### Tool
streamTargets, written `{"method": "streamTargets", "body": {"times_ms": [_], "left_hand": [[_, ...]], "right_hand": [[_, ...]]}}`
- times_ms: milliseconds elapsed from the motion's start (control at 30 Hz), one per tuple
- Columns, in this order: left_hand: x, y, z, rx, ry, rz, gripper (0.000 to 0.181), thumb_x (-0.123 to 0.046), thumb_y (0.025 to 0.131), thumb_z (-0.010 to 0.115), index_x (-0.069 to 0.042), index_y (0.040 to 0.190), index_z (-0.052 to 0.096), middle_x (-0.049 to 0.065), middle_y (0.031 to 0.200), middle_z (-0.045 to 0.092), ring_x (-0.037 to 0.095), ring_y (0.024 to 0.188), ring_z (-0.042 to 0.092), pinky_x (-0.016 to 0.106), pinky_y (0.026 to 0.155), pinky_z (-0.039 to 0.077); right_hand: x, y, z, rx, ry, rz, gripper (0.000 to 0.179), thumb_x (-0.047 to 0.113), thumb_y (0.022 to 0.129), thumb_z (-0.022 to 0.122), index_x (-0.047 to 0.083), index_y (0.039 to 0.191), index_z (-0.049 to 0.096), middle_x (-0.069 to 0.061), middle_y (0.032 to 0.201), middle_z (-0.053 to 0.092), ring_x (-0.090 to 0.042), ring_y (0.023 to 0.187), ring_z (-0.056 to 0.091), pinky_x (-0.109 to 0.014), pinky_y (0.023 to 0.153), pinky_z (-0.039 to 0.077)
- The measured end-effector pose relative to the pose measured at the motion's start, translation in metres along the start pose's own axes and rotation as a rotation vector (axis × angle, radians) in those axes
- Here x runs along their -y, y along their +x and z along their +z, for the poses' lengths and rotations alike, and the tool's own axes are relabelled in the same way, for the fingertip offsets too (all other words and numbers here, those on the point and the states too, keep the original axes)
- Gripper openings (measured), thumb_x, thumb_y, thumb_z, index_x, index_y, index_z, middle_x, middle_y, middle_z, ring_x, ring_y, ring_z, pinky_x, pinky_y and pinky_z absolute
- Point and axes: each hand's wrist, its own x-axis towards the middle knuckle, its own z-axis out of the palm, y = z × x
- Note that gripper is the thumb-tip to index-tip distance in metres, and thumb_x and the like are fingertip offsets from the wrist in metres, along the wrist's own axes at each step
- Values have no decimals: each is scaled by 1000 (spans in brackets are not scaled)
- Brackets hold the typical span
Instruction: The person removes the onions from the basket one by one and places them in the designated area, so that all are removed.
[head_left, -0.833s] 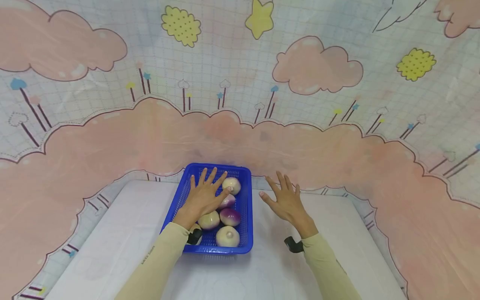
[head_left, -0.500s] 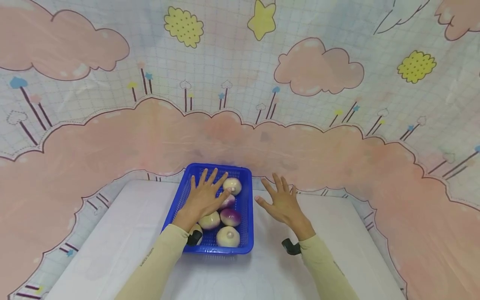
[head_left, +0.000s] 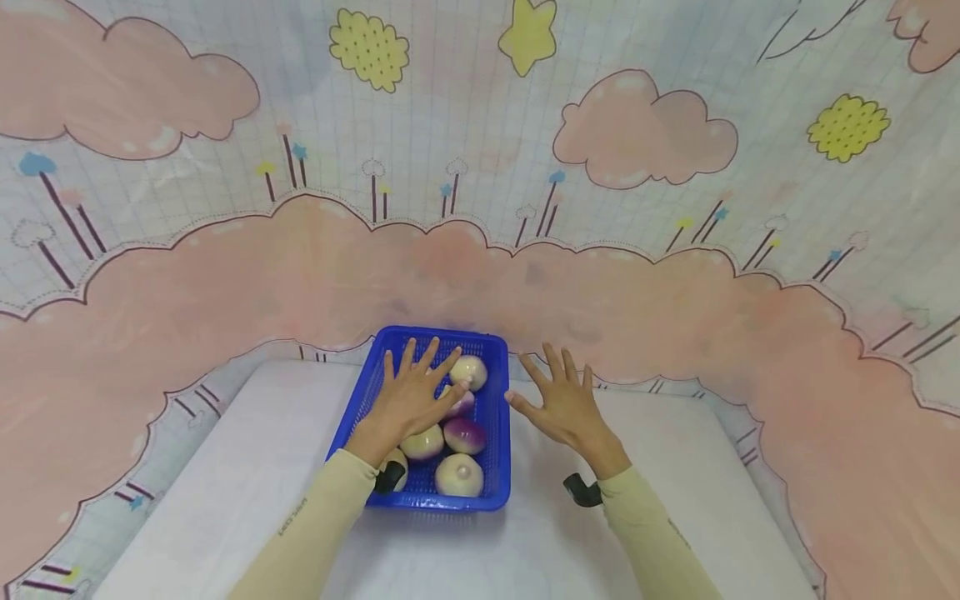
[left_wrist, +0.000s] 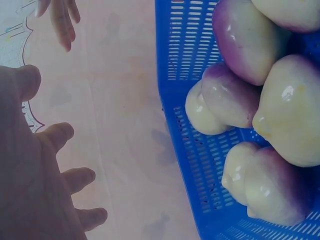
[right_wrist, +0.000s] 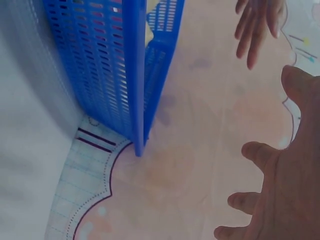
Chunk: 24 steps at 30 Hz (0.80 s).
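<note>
A blue perforated plastic basket (head_left: 438, 502) stands on the white table, holding several glossy white-and-purple turnip-like vegetables (head_left: 459, 475). My left hand (head_left: 408, 400) hovers above the basket's left part with fingers spread, hiding some of its contents. Just right of the basket, my right hand (head_left: 568, 408) is held in the air, its fingers also spread and nothing in them. In the left wrist view, the vegetables (left_wrist: 292, 110) lie heaped inside, apart from the left hand (left_wrist: 30, 160). The right wrist view shows the basket's outer side (right_wrist: 100, 65) near the right hand (right_wrist: 292, 185).
The white tabletop (head_left: 652, 517) extends on both sides of the basket. Behind it rises a cloth backdrop (head_left: 600, 292) printed with clouds and stars. A small black wrist device (head_left: 582, 490) sits at the right cuff, another (head_left: 389, 477) at the left.
My right hand has shifted slightly left, closer to the basket. The left hand stays over the basket, and the vegetables have not moved. The head view has shifted slightly.
</note>
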Motion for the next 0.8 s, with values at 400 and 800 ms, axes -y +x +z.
{"method": "streamTargets", "body": {"times_ms": [400,800], "left_hand": [[11,-14,-7,-51,29,-11,67,-65,98,33,-32,156,25,11,165,19,43,152,5,72,115,3],[29,-31,-13,-88,-22,-23,65,-58,99,41,-27,155,31,16,163,22,46,151,10,73,114,8]], "right_hand": [[13,-2,4,24,7,-43,74,69,92,41,30,155,30,-15,165,18,-43,152,11,-73,114,10],[27,-4,5,52,16,-103,75,69,93,41,33,156,24,-12,166,15,-40,152,13,-66,118,12]]}}
